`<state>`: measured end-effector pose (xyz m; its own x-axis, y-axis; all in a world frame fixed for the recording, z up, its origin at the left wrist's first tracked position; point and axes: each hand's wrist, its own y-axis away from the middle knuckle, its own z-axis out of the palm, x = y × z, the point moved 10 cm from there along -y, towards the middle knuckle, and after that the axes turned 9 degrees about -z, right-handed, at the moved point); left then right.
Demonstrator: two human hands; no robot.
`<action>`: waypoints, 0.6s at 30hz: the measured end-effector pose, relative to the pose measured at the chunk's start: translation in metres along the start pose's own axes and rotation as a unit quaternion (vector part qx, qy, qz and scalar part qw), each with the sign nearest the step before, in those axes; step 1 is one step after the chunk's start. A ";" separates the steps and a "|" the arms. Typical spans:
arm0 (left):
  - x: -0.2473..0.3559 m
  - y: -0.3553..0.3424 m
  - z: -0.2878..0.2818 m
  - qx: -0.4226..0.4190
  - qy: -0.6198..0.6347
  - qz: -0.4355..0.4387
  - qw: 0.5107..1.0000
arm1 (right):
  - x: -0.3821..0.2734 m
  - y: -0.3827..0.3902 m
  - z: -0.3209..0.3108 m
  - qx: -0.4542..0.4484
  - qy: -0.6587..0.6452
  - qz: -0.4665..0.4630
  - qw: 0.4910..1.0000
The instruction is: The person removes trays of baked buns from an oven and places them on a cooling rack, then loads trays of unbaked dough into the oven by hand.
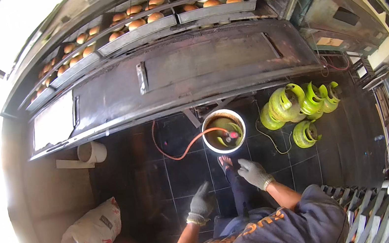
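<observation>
Bucket (205, 140), cylinder (238, 129) inside (mostly hidden by liquid (218, 121)), left hand (200, 203), right hand (255, 173), both empty, unclenched

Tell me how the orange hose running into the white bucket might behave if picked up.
The orange hose would probably flop and bend, since it curves loosely over the dark tiled floor. It looks slim, so it is likely light for its length. Pulling might tug the red fitting in the white bucket, where its end appears attached.

Green cylinder (238, 128) partly hidden inside bucket (214, 149).
</observation>
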<state>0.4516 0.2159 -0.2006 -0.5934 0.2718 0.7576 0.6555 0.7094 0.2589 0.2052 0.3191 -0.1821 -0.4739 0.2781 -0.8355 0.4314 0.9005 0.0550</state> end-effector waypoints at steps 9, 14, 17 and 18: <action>-0.021 0.132 -0.098 0.027 0.013 -0.149 0.988 | -0.161 -0.060 -0.098 -0.045 -0.380 -0.047 0.923; -0.032 0.078 -0.175 0.126 0.151 -0.085 0.977 | -0.335 -0.223 -0.204 -0.054 -0.535 -0.136 0.832; 0.040 0.033 -0.230 0.160 0.083 -0.071 0.981 | -0.436 -0.322 -0.310 0.051 -0.400 -0.182 0.897; 0.059 0.020 -0.245 0.169 0.089 -0.082 0.978 | -0.473 -0.358 -0.340 0.055 -0.447 -0.226 0.864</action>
<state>0.5445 0.0868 -0.0042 -0.5679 0.0402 0.8221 0.3485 0.9166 0.1960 0.0138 -0.0205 0.3794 0.1484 -0.5074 -0.8488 0.4515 0.7984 -0.3984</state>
